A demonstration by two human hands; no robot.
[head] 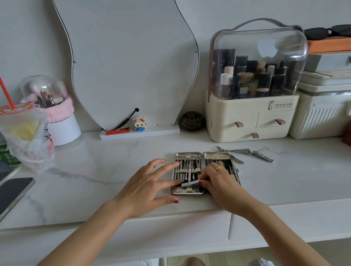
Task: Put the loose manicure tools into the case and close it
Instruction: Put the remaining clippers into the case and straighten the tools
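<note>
Between the two hands, on the marble tabletop [110, 179], lies the manicure case [204, 172], opened flat like a book: two shallow metal-rimmed halves with dark lining and textured silver bands. The half under the left fingertips carries a row of slim steel tools behind an elastic strap; the other half is mostly hidden by the right hand. The case looks rigid and fairly light, likely to slide on the smooth stone, so it is best steadied at its rim. The left hand [148, 186] rests with fingers spread and straight, fingertips touching the near half and grasping nothing. The right hand [218, 179], wearing a ring, pinches a small flat steel tool [190, 183] low in the left half. Beyond the right hand, just beside the case's far right corner, lie the loose tools [247, 153]: nippers and clipper-like pieces. They appear stiff, thin, slick and sharp-tipped; taking each by its handle or mid-shaft seems safest. The case is not yet closed.
</note>
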